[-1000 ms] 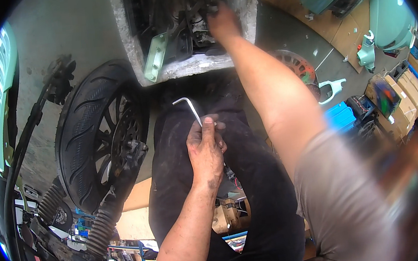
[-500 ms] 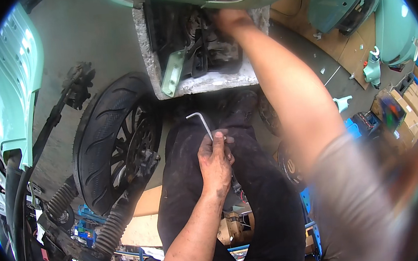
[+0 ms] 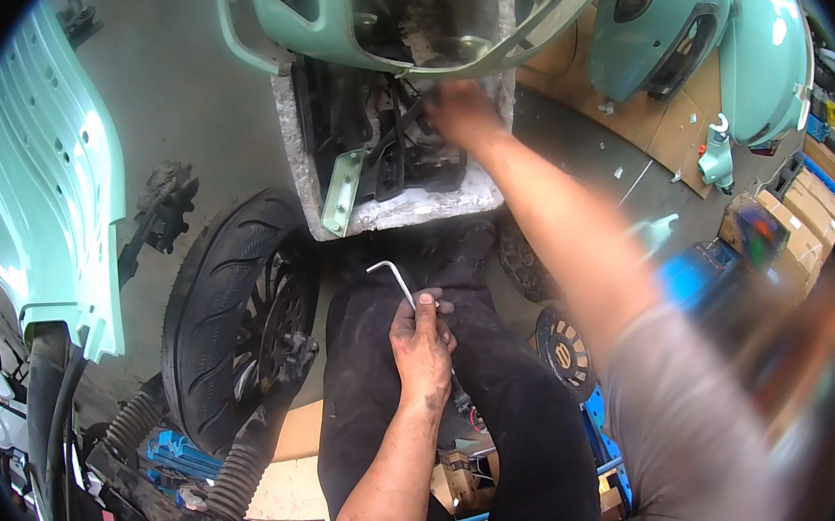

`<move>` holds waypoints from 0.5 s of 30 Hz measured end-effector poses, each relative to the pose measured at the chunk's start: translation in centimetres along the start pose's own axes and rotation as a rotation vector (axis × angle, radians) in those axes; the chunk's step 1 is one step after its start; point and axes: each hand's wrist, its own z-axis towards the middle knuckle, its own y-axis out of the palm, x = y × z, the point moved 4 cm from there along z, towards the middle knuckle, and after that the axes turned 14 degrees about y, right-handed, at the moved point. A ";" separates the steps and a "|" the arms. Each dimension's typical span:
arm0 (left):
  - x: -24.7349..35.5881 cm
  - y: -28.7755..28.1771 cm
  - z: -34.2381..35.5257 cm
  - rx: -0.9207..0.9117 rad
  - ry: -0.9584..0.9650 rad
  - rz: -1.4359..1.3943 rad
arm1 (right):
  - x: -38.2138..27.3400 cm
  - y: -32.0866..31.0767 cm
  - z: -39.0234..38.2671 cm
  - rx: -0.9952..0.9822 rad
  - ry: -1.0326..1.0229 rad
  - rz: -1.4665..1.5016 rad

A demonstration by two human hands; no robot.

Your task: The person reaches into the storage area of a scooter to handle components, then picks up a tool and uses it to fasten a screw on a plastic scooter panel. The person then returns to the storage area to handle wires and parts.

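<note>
My left hand (image 3: 420,344) is closed around an L-shaped hex key (image 3: 394,278), whose bent end sticks up past the thumb, over my legs. A white foam box (image 3: 423,212) stands in front of my feet, with black metal parts (image 3: 389,153) inside. A pale green bracket (image 3: 341,195) with bolts leans at its near left corner. My right hand (image 3: 464,115) reaches into the box's right side among dark parts. It is smeared by motion, so its fingers and anything in them cannot be made out. A mint-green frame-like panel (image 3: 316,39) overhangs the far part of the box.
A black-tyred wheel (image 3: 207,321) with its fork stands at my left, below a tall mint-green panel (image 3: 64,194). Mint-green body panels (image 3: 656,26) lie on cardboard (image 3: 660,122) at the far right. Cardboard boxes (image 3: 786,225) are stacked at the right, near a blue case (image 3: 690,276).
The view has shifted, so the box and overhanging panel sit lower. My right hand has drawn slightly nearer, out from under the panel's edge. My left hand still holds the hex key.
</note>
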 end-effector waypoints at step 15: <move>0.7 0.4 0.3 -0.003 -0.041 -0.027 | -1.0 1.0 -2.0 -0.274 0.066 0.086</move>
